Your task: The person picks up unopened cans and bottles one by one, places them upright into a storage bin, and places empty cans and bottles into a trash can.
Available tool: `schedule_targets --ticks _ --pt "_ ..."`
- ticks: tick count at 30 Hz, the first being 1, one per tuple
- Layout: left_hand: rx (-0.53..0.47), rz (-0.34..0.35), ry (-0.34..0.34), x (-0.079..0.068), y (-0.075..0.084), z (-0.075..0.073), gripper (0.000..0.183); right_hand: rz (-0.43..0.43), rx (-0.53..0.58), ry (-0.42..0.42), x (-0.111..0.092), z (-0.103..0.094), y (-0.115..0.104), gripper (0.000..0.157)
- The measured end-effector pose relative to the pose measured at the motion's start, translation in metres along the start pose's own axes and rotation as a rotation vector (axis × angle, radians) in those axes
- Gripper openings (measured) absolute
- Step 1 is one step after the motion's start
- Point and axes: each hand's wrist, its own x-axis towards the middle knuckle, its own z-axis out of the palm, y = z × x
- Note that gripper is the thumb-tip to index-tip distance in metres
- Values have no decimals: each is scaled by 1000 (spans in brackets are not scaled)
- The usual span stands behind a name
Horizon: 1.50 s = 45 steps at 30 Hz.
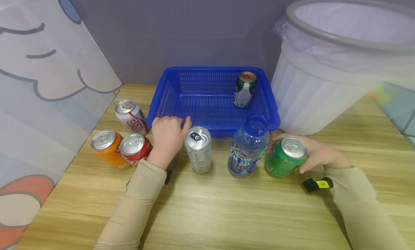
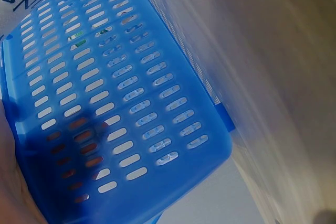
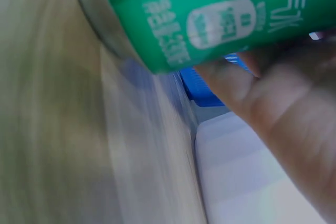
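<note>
My left hand (image 1: pixel 170 134) grips the front rim of a blue plastic basket (image 1: pixel 210 128); fingers show through the slots of its wall (image 2: pixel 115 98) in the left wrist view. A silver-white can (image 1: pixel 200 154) stands right of that hand. My right hand (image 1: pixel 319 151) holds a green soda can (image 1: pixel 281 163), fingers behind it and thumb at its near right side. The right wrist view shows the can (image 3: pixel 220 19) close, with fingers (image 3: pixel 278 98) beneath it in the picture. Next to it stands an uncapped clear blue bottle (image 1: pixel 244 152).
A dark green and silver can (image 1: pixel 244 91) stands inside the basket at right. Left of my left arm are a white can (image 1: pixel 133 120), an orange can (image 1: pixel 108 151) and a red can (image 1: pixel 135 149). A white lined bin (image 1: pixel 311 88) stands at the back right.
</note>
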Motion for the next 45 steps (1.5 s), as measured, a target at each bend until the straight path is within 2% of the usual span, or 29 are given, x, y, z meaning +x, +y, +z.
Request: schedule_targets --ticks 15,27,35,45 --pt "-1 1 3 -1 0 0 47 -106 130 -4 8 5 5 82" --pt "-1 5 10 -1 -2 2 50 -151 30 71 12 9 12 66" --pt "-3 11 14 -1 -1 1 50 -108 28 146 13 12 9 64" --pt "-8 -3 -15 -1 -1 0 48 -46 20 176 13 14 4 63"
